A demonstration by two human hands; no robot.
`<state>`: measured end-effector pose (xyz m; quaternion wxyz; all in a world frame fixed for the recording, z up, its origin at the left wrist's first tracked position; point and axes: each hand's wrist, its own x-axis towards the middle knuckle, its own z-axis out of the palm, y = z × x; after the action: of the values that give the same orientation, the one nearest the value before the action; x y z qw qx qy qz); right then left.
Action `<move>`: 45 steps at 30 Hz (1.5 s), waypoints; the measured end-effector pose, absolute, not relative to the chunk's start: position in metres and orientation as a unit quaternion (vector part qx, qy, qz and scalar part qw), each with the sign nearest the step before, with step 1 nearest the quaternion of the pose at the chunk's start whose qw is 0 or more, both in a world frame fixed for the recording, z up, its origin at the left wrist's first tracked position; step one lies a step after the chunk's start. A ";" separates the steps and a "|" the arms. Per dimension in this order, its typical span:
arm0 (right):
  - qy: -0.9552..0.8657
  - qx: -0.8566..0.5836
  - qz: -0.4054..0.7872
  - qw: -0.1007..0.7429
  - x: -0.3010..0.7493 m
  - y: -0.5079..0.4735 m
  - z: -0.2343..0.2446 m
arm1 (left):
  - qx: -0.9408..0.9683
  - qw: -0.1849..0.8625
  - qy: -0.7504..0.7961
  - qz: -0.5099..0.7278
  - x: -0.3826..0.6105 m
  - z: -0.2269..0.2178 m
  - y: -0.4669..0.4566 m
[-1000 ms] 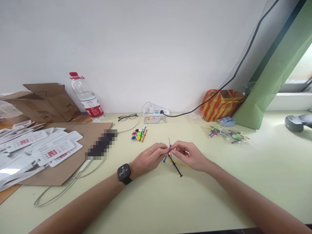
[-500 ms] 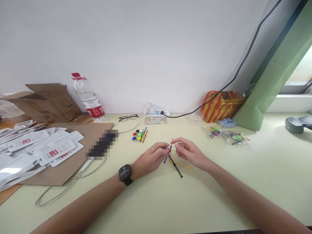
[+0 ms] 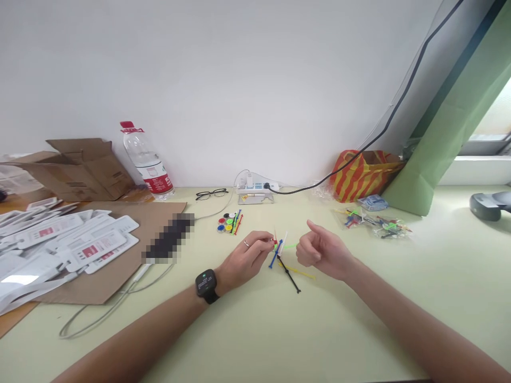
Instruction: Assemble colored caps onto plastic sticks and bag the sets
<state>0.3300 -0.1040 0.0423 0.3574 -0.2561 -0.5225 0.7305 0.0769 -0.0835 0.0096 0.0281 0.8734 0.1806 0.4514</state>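
Note:
My left hand (image 3: 251, 256), a ring on one finger and a watch on the wrist, pinches a thin red plastic stick (image 3: 275, 242) by its lower part. Around its fingertips is a cluster of similar sticks: a blue stick (image 3: 275, 254), a white stick (image 3: 283, 242), a black stick (image 3: 287, 273), a yellow stick (image 3: 303, 273) and a green stick (image 3: 290, 247). Where they meet is too small to make out. To the right of the cluster, my right hand (image 3: 324, 250) is held with its fingers curled in and thumb raised; nothing shows in it.
Coloured discs (image 3: 225, 222) and sticks (image 3: 238, 222) lie beyond my left hand. Bagged parts (image 3: 389, 227) are at right, before a striped bag (image 3: 355, 175). Glasses (image 3: 211, 194), a power strip (image 3: 255, 184), a bottle (image 3: 154, 173) and cardboard (image 3: 159, 210) with white tags stand around.
My right hand has let go of the sticks and drawn back to the right, its fingers curling in. The left hand keeps its pinch, almost in the same place.

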 end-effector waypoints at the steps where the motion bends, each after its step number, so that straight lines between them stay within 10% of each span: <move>1: -0.523 -0.273 0.715 0.375 0.329 -0.104 0.043 | 0.874 0.028 0.180 0.450 0.077 0.009 -0.084; 16: -0.651 -0.343 0.578 0.354 0.312 -0.112 0.037 | 0.877 0.049 0.172 0.446 0.078 0.014 -0.090; 25: -0.770 -0.348 0.146 0.514 0.316 -0.120 0.018 | 0.869 0.131 0.181 0.442 0.079 0.018 -0.095; 45: -0.751 -0.377 0.378 0.388 0.308 -0.115 0.028 | 0.873 0.126 0.175 0.437 0.080 0.014 -0.094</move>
<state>0.3084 -0.1145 0.0281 0.3881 -0.3775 -0.7507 0.3785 0.0796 -0.0935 0.0139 0.1257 0.8730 0.1754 0.4374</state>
